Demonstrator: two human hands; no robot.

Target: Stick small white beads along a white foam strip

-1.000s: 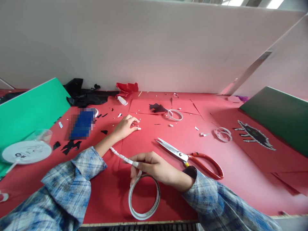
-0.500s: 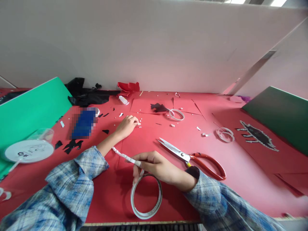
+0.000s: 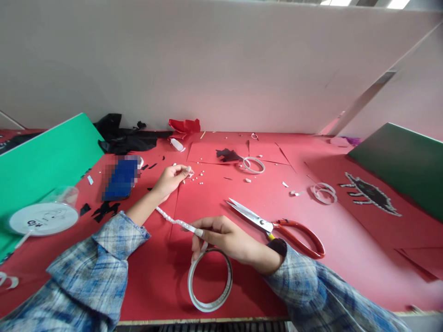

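My right hand pinches a narrow strip of tape between thumb and fingers. Small white beads line the strip's far stretch, which reaches left toward my left wrist. From beneath that hand hangs the tape roll, upright near the table's front edge. My left hand is above the table farther out, thumb and fingertips closed together. Something small and white shows at its fingertips, too small to make out. Loose white beads lie scattered just right of it.
Large red-handled scissors lie open right of my right hand. Another tape ring, tape loops and a black bead-edged cutout lie beyond. Leftward are a blurred blue object, a round white fan and a green board.
My left hand has drawn back left from the loose beads, its fingertips still together. The beaded end of the strip has shifted slightly left and up. My right hand has hardly moved.
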